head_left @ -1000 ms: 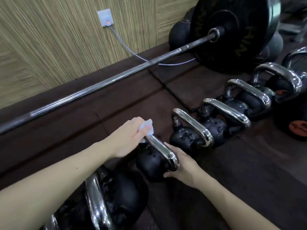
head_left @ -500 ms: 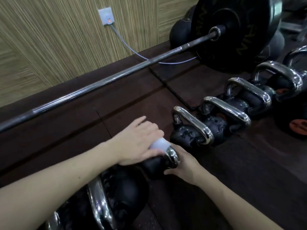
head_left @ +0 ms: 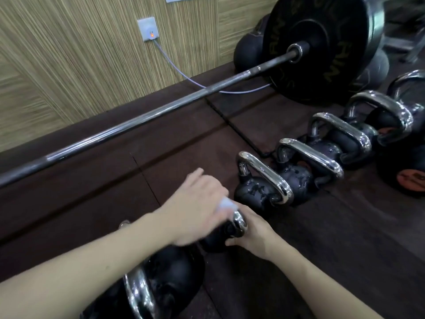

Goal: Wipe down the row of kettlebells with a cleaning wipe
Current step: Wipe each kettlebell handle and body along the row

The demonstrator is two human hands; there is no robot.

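Several black kettlebells with chrome handles stand in a row on the dark floor mat. My left hand (head_left: 195, 208) grips a white wipe (head_left: 226, 204) wrapped over the chrome handle (head_left: 239, 223) of a small kettlebell (head_left: 220, 238) near the row's front. My right hand (head_left: 255, 231) holds that kettlebell's near side, fingers curled by the handle's end. My left hand hides most of this handle. The neighbouring kettlebell (head_left: 264, 187) stands just beyond, untouched. A larger kettlebell (head_left: 161, 279) sits under my left forearm.
A long barbell (head_left: 138, 120) with a black plate (head_left: 317, 47) lies across the mat behind the row. Beyond it rises a wood-grain wall with a socket (head_left: 148, 29) and a trailing cable. A dark ball (head_left: 248, 49) and orange-marked weights (head_left: 411, 176) sit at the right.
My left hand slid the wipe along the handle from its far end toward the near end, covering most of it. My right hand stayed on the kettlebell.
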